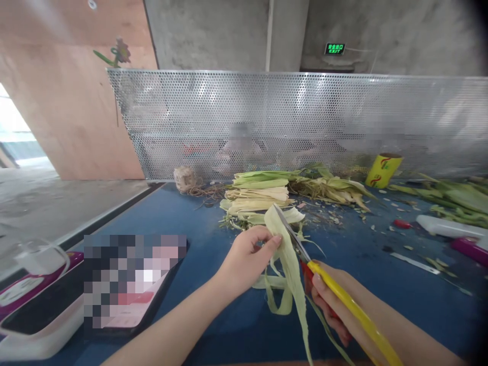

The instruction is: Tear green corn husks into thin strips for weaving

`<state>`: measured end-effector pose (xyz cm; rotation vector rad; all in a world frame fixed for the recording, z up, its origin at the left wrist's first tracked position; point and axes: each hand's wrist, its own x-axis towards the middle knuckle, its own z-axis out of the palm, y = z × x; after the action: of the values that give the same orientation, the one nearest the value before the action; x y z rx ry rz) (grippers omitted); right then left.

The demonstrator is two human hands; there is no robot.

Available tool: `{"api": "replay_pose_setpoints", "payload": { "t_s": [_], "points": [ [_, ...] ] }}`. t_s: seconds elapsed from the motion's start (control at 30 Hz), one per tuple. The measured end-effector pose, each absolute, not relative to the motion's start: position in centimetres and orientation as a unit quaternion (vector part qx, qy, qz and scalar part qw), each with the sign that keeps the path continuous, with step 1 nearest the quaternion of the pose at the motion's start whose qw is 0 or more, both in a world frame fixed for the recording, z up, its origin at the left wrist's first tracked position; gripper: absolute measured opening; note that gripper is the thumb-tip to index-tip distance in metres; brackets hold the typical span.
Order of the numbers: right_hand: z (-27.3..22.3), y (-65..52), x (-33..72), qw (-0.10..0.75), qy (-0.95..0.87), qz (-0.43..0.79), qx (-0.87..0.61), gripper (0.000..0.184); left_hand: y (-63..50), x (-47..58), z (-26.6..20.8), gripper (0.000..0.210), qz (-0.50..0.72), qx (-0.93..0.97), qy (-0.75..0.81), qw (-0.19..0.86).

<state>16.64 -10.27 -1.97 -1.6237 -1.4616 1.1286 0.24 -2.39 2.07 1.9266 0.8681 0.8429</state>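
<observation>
A dark blue, flat surface [206, 246] spans the lower frame. Near its upper centre lies a layered stack of green and cream corn husks [261, 194], with a tan ball of twine [185, 179] to its left and a loose heap of yellowish husks [331, 189] to its right. A yellow printed cylinder [383, 170] stands farther right. Pale husk scraps [335, 220], a thin white flat strip [415, 263] and long green husk leaves [461, 194] lie across the right side.
</observation>
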Motion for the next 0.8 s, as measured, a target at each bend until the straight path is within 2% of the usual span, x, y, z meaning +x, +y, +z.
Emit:
{"api": "replay_pose_setpoints", "payload": {
  "t_s": [0.27,0.5,0.8],
  "points": [
    [-1.8,-10.5,16.7,0.334,-0.531,0.486,-0.608,0.044,-2.1,0.0,2.1,0.032,0.324,0.785,0.327,0.414],
    [-1.4,-10.6,16.8,0.316,-0.482,0.545,-0.609,0.046,-2.1,0.0,2.0,0.033,0.331,0.818,0.309,0.354],
    [-2.4,-10.5,16.3,0.339,-0.435,0.568,-0.611,0.045,-2.2,0.1,2.1,0.034,0.322,0.828,0.315,0.335]
  ]
}}
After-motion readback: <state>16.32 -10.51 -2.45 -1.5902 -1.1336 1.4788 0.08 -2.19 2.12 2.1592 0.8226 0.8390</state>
